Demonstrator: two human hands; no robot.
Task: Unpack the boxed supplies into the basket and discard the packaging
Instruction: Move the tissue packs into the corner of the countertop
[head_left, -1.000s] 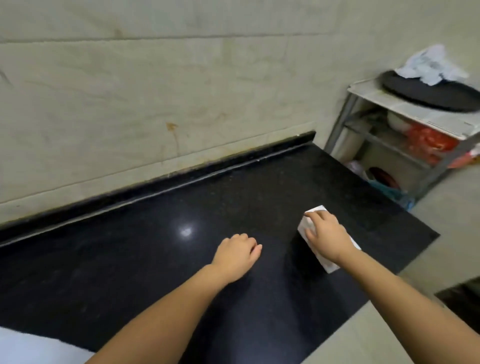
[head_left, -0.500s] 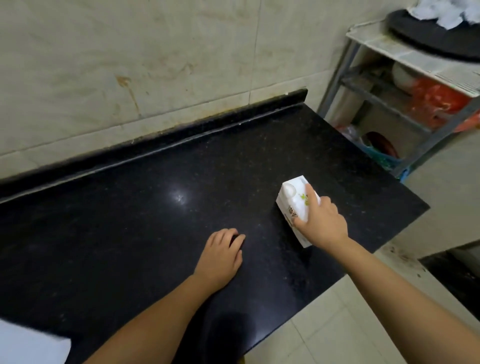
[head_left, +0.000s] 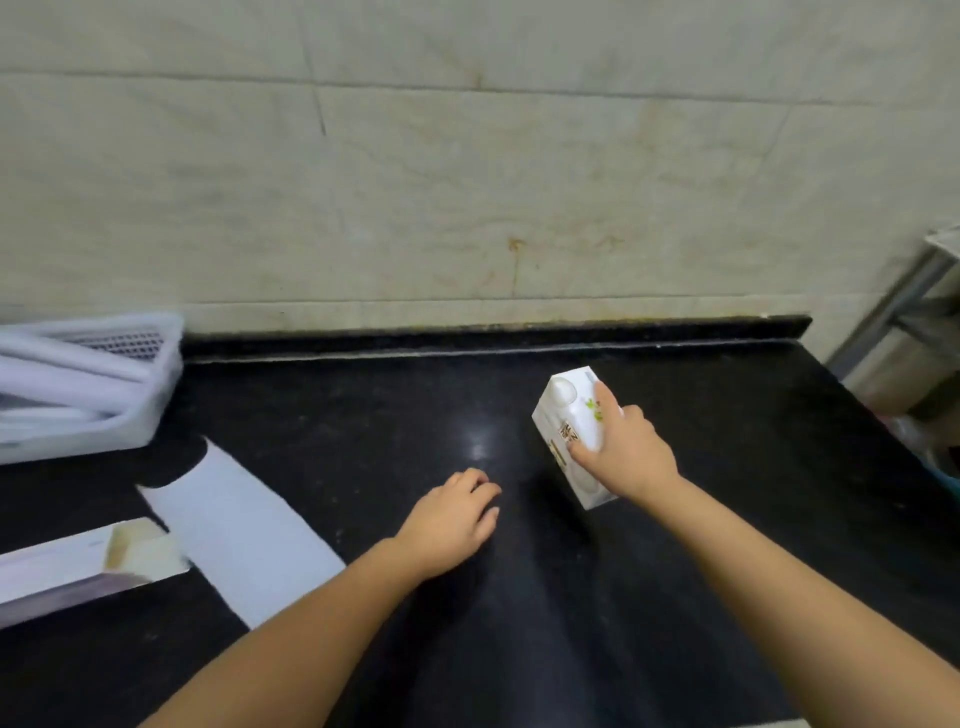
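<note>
While the right hand (head_left: 631, 457) grips one carton (head_left: 566, 421), one basket (head_left: 104, 400) stands left.

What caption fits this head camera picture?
Right hand holds a white box over the black counter; basket far left.

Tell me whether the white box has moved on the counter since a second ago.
Yes. The white box, gripped by the right hand, has come up off the counter onto its end, nearer the back wall.

Black counter (head_left: 363, 415) bears white basket (head_left: 93, 395); flat packaging (head_left: 228, 525); small carton (head_left: 571, 431).
</note>
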